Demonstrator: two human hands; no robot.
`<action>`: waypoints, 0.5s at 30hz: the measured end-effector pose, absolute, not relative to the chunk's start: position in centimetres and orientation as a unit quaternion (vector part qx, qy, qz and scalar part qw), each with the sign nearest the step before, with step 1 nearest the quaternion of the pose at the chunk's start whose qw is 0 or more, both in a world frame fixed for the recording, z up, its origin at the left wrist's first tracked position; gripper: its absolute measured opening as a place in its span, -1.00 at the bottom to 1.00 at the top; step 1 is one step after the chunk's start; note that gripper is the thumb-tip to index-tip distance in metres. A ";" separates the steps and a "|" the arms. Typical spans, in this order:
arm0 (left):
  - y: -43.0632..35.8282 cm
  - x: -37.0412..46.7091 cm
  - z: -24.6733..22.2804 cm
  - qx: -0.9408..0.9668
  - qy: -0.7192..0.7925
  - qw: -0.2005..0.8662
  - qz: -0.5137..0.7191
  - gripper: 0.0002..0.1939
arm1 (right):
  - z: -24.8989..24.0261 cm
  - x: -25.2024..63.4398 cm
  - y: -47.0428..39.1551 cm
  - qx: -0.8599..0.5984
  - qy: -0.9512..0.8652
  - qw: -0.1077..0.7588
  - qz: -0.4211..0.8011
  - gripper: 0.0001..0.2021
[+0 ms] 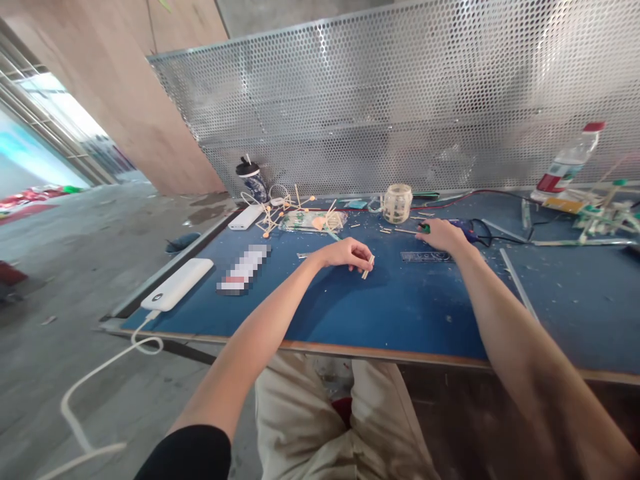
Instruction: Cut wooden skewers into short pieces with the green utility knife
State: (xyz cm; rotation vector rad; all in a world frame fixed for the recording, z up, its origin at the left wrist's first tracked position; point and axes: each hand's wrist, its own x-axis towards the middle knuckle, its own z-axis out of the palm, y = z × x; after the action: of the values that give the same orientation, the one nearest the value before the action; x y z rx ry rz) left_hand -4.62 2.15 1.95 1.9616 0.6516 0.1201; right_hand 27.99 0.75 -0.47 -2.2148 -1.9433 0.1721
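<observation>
Near the middle of the blue table (340,317), my left hand (350,256) is closed around short wooden sticks (367,268), whose ends stick out below the fingertips. Farther right, my right hand (437,235) lies over the blue body of a corded tool (466,230), with a green and black part at the fingertips; its fingers are bent round it. A clear ruler (425,257) lies just in front of that hand. Behind the hands stands a clear glass mug (397,204), with small stick pieces (385,231) scattered beside it.
Stick models (270,220) and a plastic packet (307,221) are at the back left, near a lidded cup (253,179). A white power bank (179,285) and a blurred-out flat object (244,269) lie left. At right are a bottle (570,162) and a stick pile (607,213).
</observation>
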 end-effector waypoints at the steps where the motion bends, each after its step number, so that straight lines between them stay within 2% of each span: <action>1: 2.2 -4.5 1.8 0.818 0.271 0.503 0.073 -0.61 | -0.6 28.2 0.9 -0.750 -0.653 0.086 0.064 -0.59; 4: 2.6 -4.3 1.4 0.821 0.281 0.479 0.134 -0.57 | -0.8 28.1 1.5 -0.747 -0.657 0.057 0.085 -0.61; 7: 3.0 -4.4 1.3 0.822 0.299 0.462 0.145 -0.54 | -0.6 27.7 1.9 -0.728 -0.677 0.027 0.109 -0.62; 11: 3.4 -5.0 1.6 0.828 0.312 0.463 0.058 -0.53 | -0.1 26.8 1.6 -0.675 -0.723 0.005 0.147 -0.65; 15: 3.5 -5.7 2.3 0.831 0.326 0.451 -0.002 -0.53 | 0.8 25.4 0.7 -0.635 -0.757 0.020 0.155 -0.66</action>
State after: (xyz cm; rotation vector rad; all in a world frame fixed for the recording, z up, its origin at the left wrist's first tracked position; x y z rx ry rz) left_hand -5.67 3.50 2.28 2.0531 0.8063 -0.0060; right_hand 25.44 0.72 0.76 -1.9699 -2.3467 0.4804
